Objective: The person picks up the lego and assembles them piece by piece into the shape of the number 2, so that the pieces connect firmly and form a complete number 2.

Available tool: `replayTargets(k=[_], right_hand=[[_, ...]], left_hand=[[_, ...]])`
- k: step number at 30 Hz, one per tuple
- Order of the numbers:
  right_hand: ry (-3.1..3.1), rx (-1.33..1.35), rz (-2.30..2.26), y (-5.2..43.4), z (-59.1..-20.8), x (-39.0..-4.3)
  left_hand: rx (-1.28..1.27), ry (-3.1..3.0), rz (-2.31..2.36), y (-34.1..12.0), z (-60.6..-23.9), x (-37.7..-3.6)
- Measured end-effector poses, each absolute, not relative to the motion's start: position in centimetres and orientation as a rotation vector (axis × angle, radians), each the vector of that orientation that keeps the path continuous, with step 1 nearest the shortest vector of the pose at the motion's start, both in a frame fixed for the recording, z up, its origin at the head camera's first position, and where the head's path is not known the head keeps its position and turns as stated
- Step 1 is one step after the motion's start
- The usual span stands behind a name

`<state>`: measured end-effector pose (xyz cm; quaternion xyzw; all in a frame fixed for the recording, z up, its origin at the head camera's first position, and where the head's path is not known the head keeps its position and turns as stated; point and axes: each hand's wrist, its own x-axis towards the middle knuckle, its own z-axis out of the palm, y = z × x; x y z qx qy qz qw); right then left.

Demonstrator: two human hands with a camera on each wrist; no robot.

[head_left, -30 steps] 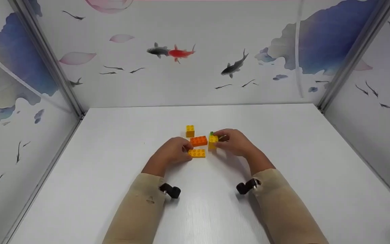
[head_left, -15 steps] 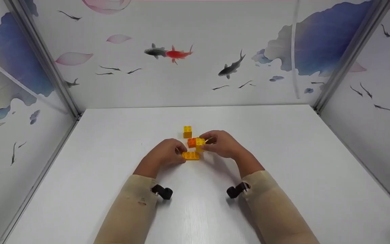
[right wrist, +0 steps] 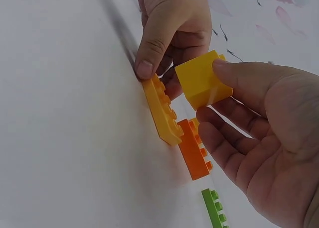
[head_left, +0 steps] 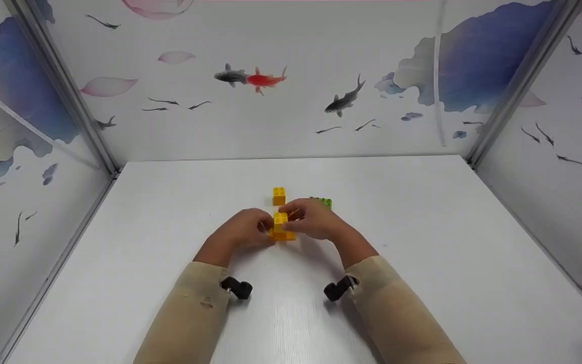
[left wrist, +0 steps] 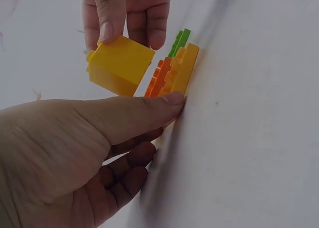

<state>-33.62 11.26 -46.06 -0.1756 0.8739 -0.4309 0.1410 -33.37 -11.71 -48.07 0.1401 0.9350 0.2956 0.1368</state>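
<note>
Cube [right wrist: 202, 78], yellow, sits pinched in my right hand [head_left: 312, 220]. My left hand [head_left: 242, 228] pinches a flat amber brick [right wrist: 160, 111] just below, seemingly apart from it.

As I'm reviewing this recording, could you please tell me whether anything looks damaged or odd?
Only the left sleeve stands out: it has a small dark mark, possibly a hole, with none like it on the right sleeve. The yellow block and flat yellow brick show no visible damage.
</note>
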Motion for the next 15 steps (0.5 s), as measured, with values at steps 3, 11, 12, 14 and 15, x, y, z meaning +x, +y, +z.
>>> replayTargets(k=[3, 11, 12, 14, 15], right_hand=[[2.511, -0.502, -1.263, 11.0, -46.3, -33.5], [2.494, -0.515, -1.286, 10.5, -47.1, -33.3], [2.494, -0.525, -1.287, 10.5, -47.1, -33.3], [2.494, -0.536, -1.293, 10.5, -47.1, -33.2], [2.5, -0.539, -1.288, 10.5, -47.2, -33.2]], left_hand=[[0.378, 2.704, 0.852, -11.6, -47.9, -33.3], [0.357, 2.707, 0.849, -11.5, -47.8, -33.1], [0.357, 2.709, 0.847, -11.5, -47.9, -33.1], [0.361, 2.709, 0.853, -11.5, -47.9, -33.1], [0.365, 2.711, 0.854, -11.5, -47.9, -33.2]])
